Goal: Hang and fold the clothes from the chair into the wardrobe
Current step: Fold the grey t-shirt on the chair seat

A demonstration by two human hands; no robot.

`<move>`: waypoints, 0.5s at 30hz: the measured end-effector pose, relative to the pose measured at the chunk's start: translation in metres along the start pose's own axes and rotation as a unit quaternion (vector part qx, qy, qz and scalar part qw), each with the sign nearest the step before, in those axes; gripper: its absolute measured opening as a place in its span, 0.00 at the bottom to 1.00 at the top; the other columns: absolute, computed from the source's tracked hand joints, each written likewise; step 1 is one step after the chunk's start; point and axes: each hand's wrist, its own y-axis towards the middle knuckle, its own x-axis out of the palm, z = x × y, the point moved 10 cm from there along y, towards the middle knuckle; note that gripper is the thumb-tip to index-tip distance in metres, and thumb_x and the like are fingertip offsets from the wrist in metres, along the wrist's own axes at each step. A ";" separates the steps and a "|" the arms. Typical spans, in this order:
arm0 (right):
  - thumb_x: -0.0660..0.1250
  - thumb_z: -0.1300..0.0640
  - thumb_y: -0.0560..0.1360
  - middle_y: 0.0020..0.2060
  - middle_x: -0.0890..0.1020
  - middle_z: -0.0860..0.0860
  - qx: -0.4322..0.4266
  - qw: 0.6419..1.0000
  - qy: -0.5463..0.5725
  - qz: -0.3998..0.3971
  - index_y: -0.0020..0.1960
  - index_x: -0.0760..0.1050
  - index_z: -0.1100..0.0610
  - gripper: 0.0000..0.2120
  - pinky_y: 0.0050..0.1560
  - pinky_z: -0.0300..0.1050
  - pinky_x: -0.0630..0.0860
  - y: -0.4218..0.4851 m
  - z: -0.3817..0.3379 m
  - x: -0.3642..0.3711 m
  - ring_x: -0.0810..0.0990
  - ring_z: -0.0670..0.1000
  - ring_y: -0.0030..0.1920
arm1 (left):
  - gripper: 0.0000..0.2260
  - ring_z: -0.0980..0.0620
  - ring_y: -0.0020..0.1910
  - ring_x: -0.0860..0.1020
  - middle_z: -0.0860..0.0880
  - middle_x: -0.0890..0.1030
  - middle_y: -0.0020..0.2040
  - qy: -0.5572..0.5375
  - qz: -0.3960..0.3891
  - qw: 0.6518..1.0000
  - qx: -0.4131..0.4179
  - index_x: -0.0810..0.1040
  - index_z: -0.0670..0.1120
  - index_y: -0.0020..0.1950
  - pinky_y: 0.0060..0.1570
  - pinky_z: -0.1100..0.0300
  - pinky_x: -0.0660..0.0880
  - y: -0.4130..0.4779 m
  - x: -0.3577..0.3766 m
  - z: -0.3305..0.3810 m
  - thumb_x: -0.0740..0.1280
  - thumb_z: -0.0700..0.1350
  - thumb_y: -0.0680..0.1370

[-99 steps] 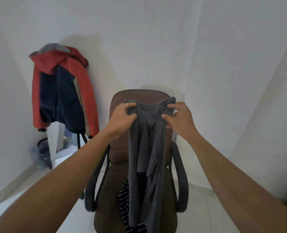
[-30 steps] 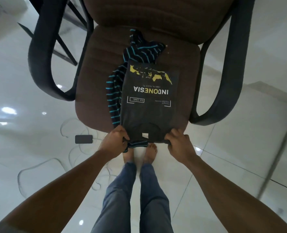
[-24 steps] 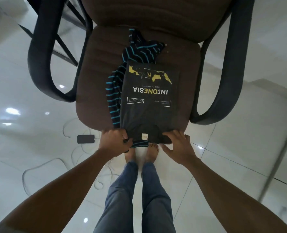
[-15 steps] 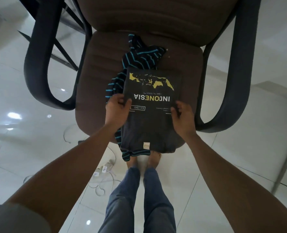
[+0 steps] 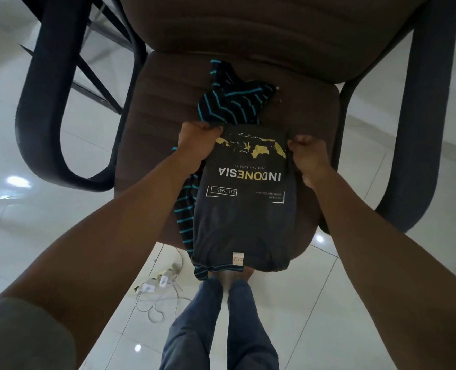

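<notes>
Chair [image 5: 168, 102] w/ striped shirt [image 5: 234, 105], tee [image 5: 245, 209]

- Grey T-shirt [image 5: 244, 217] with yellow map print lay folded on the brown chair [image 5: 162, 102] seat, collar at the near edge.
- Striped shirt [image 5: 234, 105] lay crumpled underneath, showing far and left.

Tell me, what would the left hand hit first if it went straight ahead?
Probably the striped shirt bunched just beyond the left hand, which grips the dark T-shirt; depth is hard to judge.
</notes>
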 end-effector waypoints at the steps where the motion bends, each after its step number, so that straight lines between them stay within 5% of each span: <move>1: 0.67 0.60 0.79 0.43 0.82 0.49 -0.014 1.000 0.004 0.017 0.56 0.78 0.58 0.06 0.42 0.35 0.77 0.005 -0.005 -0.006 0.80 0.46 0.44 | 0.06 0.53 0.42 0.84 0.48 0.85 0.43 -0.035 -0.004 0.999 0.001 0.83 0.48 0.43 0.44 0.58 0.82 0.001 0.000 0.001 0.72 0.48 0.77; 6: 0.65 0.63 0.80 0.49 0.80 0.50 -0.054 0.998 -0.034 0.027 0.66 0.75 0.61 0.15 0.42 0.26 0.74 0.013 -0.022 -0.010 0.80 0.45 0.48 | 0.09 0.56 0.48 0.82 0.53 0.85 0.49 0.009 0.042 0.998 0.040 0.83 0.49 0.56 0.53 0.57 0.81 0.014 -0.015 0.003 0.72 0.45 0.77; 10: 0.68 0.59 0.79 0.48 0.81 0.47 -0.055 0.997 -0.061 0.012 0.69 0.73 0.59 0.19 0.57 0.40 0.77 -0.003 -0.019 -0.009 0.80 0.44 0.49 | 0.22 0.62 0.45 0.78 0.58 0.79 0.46 0.093 0.060 0.988 0.109 0.77 0.45 0.64 0.42 0.77 0.73 -0.011 -0.017 0.014 0.77 0.43 0.72; 15: 0.67 0.47 0.78 0.47 0.85 0.55 -0.023 0.985 -0.170 -0.004 0.51 0.82 0.58 0.14 0.57 0.54 0.79 -0.048 0.030 -0.016 0.83 0.55 0.50 | 0.24 0.50 0.55 0.80 0.49 0.82 0.55 0.163 0.018 0.985 0.052 0.75 0.44 0.62 0.54 0.56 0.77 -0.054 -0.008 -0.038 0.76 0.52 0.71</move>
